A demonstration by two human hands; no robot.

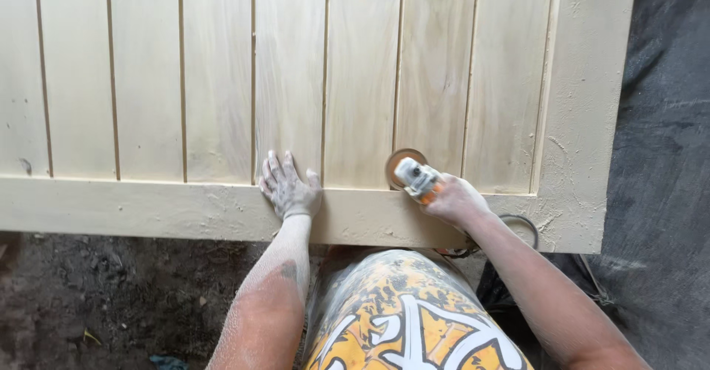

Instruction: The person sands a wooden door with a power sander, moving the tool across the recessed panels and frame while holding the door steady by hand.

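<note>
A large pale wooden door panel (148, 81) with vertical boards and a flat frame lies in front of me. My left hand (289, 185), dusted white, rests flat with fingers spread on the boards at the lower rail. My right hand (455, 198) grips a small angle grinder (416, 177), its body white and orange. The grinder's round sanding disc (399, 160) sits against a groove between two boards just above the lower rail.
The panel's lower rail (133, 211) runs across below my hands and its right stile (584, 118) ends near dark ground (665, 155). A cable loop (521, 222) lies by my right wrist. Dirt floor (111, 303) lies under the panel's near edge.
</note>
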